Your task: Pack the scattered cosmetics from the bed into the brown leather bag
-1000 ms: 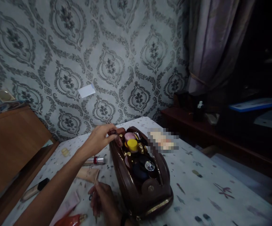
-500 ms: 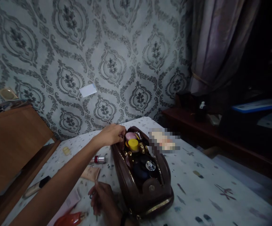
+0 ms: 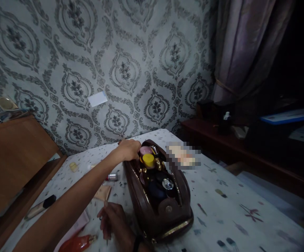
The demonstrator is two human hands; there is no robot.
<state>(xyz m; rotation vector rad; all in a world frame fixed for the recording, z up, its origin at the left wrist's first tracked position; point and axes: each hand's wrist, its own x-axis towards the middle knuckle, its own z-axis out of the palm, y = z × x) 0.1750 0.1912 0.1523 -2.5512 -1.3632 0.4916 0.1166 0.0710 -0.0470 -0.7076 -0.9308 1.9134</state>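
On patterned tablecloth (image 3: 220, 206), damask wallpaper (image 3: 131, 52), curtain (image 3: 243, 45)

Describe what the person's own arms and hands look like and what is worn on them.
The left arm is bare along its whole visible length, with no sleeve, and the left hand shows no ring. The right hand has a dark band at the wrist. No gloves.

Honestly can't make out any writing here. The tubes and bottles beside the brown pouch (image 3: 158, 196) are too dim and small to read, and the white card (image 3: 97, 99) on the wallpaper looks blank.
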